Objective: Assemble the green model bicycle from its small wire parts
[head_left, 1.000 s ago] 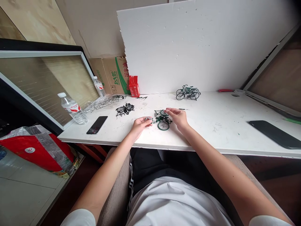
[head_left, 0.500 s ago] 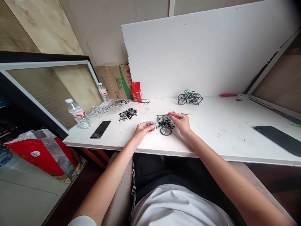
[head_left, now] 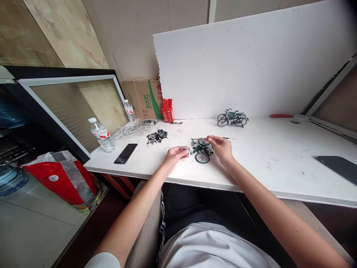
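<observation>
A partly built green model bicycle [head_left: 201, 151] lies on its side on the white table [head_left: 251, 163] in front of me. My right hand [head_left: 221, 148] rests at its right, fingers pinched on its upper frame. My left hand [head_left: 175, 155] lies just left of it, fingers closed on a small silvery metal part [head_left: 185, 149]. A finished green model bicycle [head_left: 232, 118] stands upright farther back by the white foam board [head_left: 251, 63].
A heap of black bicycle parts [head_left: 157, 136], wire part frames [head_left: 134, 127] and a black phone [head_left: 125, 153] lie to the left. Two water bottles [head_left: 102, 135], a red packet [head_left: 168, 110] and a cardboard box [head_left: 145, 98] stand at back left. A dark tablet [head_left: 337, 165] lies right.
Both hands keep the same hold on the bicycle and the small part. Only my head has turned, shifting the whole scene right and down in view.
</observation>
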Motion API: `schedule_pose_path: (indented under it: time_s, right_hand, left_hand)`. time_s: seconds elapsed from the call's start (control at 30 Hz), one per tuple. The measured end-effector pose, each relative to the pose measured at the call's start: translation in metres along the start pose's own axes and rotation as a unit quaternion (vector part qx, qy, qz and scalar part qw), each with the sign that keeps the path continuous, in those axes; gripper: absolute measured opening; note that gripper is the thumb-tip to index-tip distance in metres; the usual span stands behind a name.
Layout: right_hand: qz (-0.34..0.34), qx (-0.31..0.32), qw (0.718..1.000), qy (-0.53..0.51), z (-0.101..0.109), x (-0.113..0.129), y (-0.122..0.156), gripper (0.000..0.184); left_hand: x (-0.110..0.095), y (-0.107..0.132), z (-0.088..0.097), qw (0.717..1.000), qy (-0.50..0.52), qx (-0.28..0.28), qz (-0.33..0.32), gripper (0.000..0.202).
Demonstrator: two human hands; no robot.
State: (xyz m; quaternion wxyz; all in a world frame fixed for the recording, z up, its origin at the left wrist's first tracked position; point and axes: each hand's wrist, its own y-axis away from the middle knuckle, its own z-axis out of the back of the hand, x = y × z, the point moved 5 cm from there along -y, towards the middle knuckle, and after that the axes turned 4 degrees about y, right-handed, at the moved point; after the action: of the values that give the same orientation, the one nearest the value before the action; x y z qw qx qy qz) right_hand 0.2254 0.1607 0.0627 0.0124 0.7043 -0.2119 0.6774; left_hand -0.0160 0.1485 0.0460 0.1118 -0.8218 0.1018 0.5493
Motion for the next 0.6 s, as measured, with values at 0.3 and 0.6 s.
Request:
schedule_pose_path:
  time_s: [0.3,0.6]
  right_hand:
    - [0.046,-0.001,0.994,0.102,0.001,0.002,0.000,0.037]
    - [0.141,0.011,0.936,0.322,0.011,0.006,-0.013,0.021]
  left_hand:
    - [-0.002,0.001,-0.002,1.000,0.007,-0.006,0.001,0.046]
    - [0.000,0.000,0.001,1.000,0.007,-0.008,0.006,0.044]
